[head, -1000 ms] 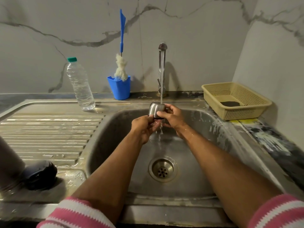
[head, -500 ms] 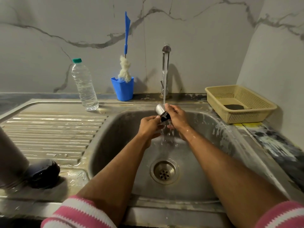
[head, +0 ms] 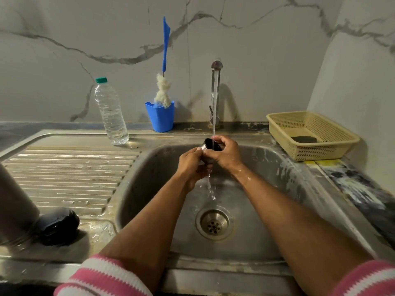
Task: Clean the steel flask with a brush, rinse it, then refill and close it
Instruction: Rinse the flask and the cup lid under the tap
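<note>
While water runs from the tap (head: 216,67) at twelve o'clock, the left hand (head: 190,162) and right hand (head: 224,153) both grip the steel cup (head: 208,144), mouth up, likely so the stream rinses inside; the flask (head: 15,210) waits at nine o'clock.

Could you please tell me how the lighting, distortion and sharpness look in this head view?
Head view: dim, warm light; the tap casts a soft shadow on the wall; wide-angle bending curves the sink rim; the steel cap between both hands is slightly soft under the running water.
</note>
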